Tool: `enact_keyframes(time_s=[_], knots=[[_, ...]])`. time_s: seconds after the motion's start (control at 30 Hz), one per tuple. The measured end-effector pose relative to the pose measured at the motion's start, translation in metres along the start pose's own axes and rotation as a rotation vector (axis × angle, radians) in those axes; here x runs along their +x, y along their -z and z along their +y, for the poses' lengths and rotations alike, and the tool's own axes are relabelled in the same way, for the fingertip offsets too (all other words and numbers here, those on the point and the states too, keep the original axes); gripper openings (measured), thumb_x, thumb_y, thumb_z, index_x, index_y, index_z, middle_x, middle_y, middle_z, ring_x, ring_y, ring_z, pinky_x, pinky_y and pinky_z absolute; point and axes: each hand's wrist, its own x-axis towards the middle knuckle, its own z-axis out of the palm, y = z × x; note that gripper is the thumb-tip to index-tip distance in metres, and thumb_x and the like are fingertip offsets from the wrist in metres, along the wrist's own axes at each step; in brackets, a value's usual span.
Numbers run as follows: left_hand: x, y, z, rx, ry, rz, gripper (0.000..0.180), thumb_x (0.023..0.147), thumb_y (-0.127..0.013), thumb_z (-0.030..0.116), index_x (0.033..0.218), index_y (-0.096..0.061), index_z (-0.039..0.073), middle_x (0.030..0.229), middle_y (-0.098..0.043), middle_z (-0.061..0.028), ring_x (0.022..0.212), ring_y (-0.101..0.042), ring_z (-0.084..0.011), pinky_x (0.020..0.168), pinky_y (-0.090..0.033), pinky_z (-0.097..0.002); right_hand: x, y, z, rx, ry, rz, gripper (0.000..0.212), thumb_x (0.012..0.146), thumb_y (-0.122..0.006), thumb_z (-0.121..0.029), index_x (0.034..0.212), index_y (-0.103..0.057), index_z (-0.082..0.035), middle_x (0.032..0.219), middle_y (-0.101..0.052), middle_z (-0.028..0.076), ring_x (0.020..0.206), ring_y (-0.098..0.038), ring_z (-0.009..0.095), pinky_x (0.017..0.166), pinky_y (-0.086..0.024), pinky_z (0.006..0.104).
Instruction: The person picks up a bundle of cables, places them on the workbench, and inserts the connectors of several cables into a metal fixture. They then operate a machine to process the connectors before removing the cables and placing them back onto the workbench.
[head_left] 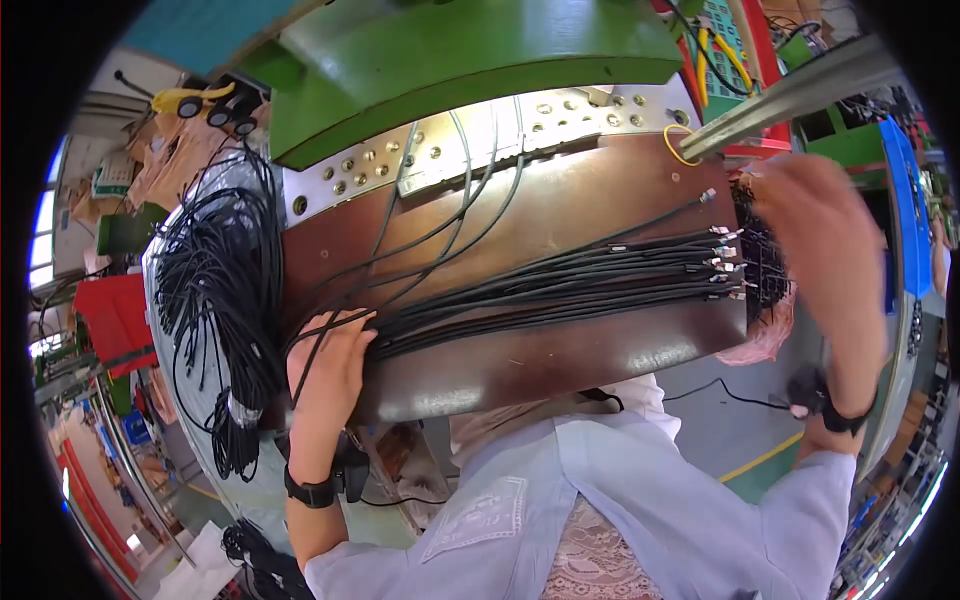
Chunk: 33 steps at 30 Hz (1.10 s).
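the left hand (330,365), its forearm rising from the lower edge, rests on the left side of the brown desk (540,368), back of the hand uppermost. its fingers (352,328) bend close together over the black cables (540,285); whether they clamp them cannot be told. the cables run from this hand across the desk, metal-tipped ends near its right edge. the right forearm rises steeply on the right, its hand (805,205) raised, turned inward beside that edge and blurred by motion; the state of its fingers cannot be told. dark bands (318,492) circle the 2 wrists.
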Motion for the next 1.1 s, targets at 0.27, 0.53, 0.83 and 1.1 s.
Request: enact_keyframes(time_s=[0.27, 0.53, 0.83, 1.1], knots=[[-0.001, 0.010, -0.004, -0.952, 0.356, 0.105, 0.018, 0.080, -0.062, 0.003, 0.098, -0.064, 0.001, 0.086, -0.064, -0.0059, 0.081, -0.056, -0.0095, 0.073, -0.044, -0.0246, 0.101, -0.133, -0.050, 0.416, 0.438, 0.142, 0.026, 0.079, -0.064, -0.023, 0.097, -0.060, -0.005, 0.097, -0.057, 0.013, 0.094, -0.053, 0.031, 0.078, -0.044, 0.0380], [0.057, 0.034, 0.046, -0.527, 0.217, -0.296, 0.021, 0.080, -0.065, 0.012, 0.096, -0.059, -0.001, 0.077, -0.062, -0.0098, 0.071, -0.061, -0.0162, 0.068, -0.048, -0.0283, 0.027, -0.071, -0.025, 0.574, 0.198, 0.240, 0.019, 0.080, -0.063, -0.013, 0.096, -0.060, -0.003, 0.096, -0.058, 0.012, 0.091, -0.055, 0.032, 0.077, -0.046, 0.0388], [0.177, -0.024, 0.207, -0.785, -0.441, -0.426, 0.026, 0.081, -0.059, 0.023, 0.086, -0.061, -0.003, 0.071, -0.062, -0.0220, 0.067, -0.061, -0.0374, 0.063, -0.048, -0.0450, -0.075, -0.097, -0.080, 0.878, 0.248, -0.118, 0.027, 0.073, -0.067, -0.005, 0.100, -0.063, -0.009, 0.098, -0.059, 0.008, 0.088, -0.058, 0.026, 0.074, -0.047, 0.0381], [0.064, -0.010, 0.190, -1.895, 0.384, -0.616, 0.024, 0.097, -0.046, 0.027, 0.099, -0.057, 0.005, 0.064, -0.052, -0.0004, 0.047, -0.039, -0.0043, 0.042, -0.029, -0.0182, 0.041, -0.116, -0.030, 0.465, 0.376, 0.281, 0.029, 0.072, -0.067, -0.010, 0.100, -0.062, -0.009, 0.092, -0.058, 0.008, 0.086, -0.057, 0.027, 0.070, -0.046, 0.0393]])
